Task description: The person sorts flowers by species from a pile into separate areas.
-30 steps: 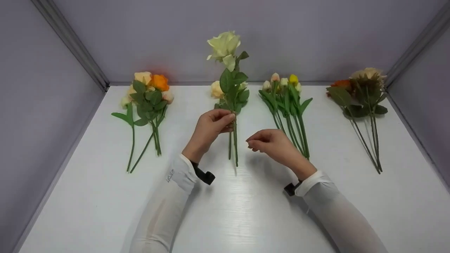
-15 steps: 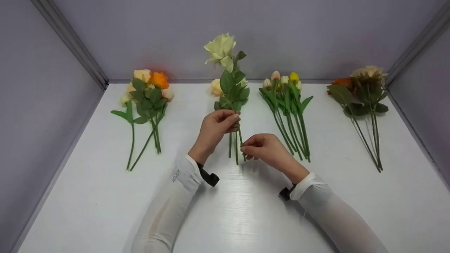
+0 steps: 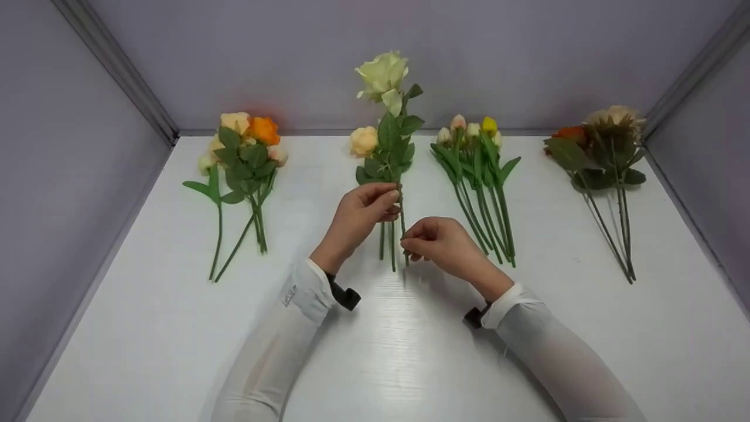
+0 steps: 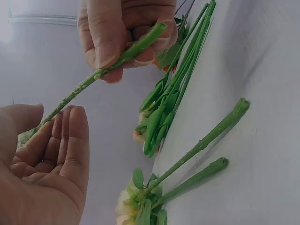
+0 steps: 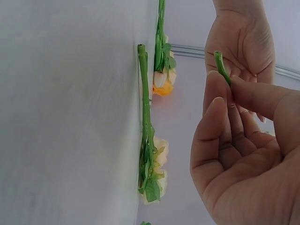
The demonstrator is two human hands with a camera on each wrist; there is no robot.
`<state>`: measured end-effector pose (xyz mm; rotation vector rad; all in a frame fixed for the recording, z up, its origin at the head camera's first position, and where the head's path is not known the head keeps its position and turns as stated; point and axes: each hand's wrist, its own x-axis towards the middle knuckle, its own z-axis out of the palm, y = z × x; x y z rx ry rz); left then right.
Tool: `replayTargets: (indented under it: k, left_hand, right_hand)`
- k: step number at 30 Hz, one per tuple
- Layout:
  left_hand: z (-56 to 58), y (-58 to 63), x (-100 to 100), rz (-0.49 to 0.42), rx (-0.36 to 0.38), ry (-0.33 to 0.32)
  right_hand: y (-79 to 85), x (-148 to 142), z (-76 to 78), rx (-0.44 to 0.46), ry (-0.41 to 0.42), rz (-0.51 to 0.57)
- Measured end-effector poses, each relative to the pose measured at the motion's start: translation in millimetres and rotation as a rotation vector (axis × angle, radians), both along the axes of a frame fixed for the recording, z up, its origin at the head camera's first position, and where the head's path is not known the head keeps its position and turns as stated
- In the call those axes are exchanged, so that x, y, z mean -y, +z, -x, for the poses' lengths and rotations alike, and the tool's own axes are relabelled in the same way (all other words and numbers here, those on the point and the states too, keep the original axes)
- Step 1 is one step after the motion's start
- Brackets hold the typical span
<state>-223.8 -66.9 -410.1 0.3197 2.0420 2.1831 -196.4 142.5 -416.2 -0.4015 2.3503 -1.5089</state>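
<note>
White tabletop (image 3: 375,363) here, and left of the tulips (image 3: 479,170) the right hand (image 3: 443,243) is pinching the raised pale rose (image 3: 389,132) low on its stem, the left hand (image 3: 362,214) pinching higher up; beyond, also left of the tulips, a peach flower (image 3: 364,140) lies.

The left grip (image 3: 364,205) and the right grip (image 3: 436,239) pinch the stem (image 3: 402,218) of one pale rose (image 3: 384,75), which points to 12 o'clock; from them, tulips (image 3: 479,169) lie at 2 o'clock on the table (image 3: 369,357).

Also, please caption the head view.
Left hand and right hand hold a pale rose by its stem above a white table.
</note>
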Motion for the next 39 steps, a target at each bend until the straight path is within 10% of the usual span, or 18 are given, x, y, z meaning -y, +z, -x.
replayTargets:
  k: [8, 13, 39]
  left_hand:
    - [-17.2, -4.7, 35.7, 0.554, -0.131, -0.006]
    - [-29.2, -11.4, 57.2, 0.749, -0.162, -0.005]
    - [-59.5, -20.3, 84.4, 0.865, -0.129, -0.047]
  right_hand:
    - [2.1, 11.8, 24.2, 0.075, -0.004, -0.077]
    - [-5.1, 23.7, 42.4, 0.145, -0.010, -0.112]
    - [-12.6, 41.2, 48.0, 0.191, -0.060, -0.214]
